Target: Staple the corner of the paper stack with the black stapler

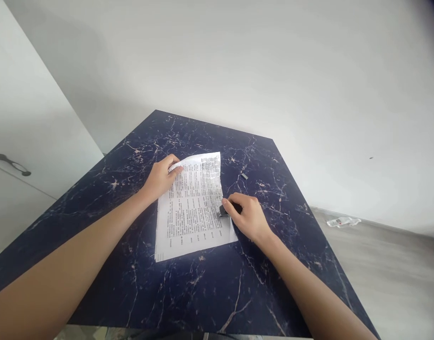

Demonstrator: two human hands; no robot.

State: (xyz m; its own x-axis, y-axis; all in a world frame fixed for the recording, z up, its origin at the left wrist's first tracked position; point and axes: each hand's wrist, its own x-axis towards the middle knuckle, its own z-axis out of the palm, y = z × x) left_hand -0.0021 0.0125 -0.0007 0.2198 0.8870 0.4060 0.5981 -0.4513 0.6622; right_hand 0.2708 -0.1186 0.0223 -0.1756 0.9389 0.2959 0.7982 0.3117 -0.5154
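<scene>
So the printed sheets (188, 212) are mid-frame on the dark marbled surface (132, 288), curling up on the right. Left hand (163, 175) has its fingers pinching their upper-left edge; right hand (250, 216) has its fingers wrapped round what looks like a black stapler (223, 211), right at the sheets' right edge. I'd call it midway: pages together, tool in place, but can't tell if any staple's in. Small dark strip (244, 176) lies nearby, upper right of the sheets.
</scene>
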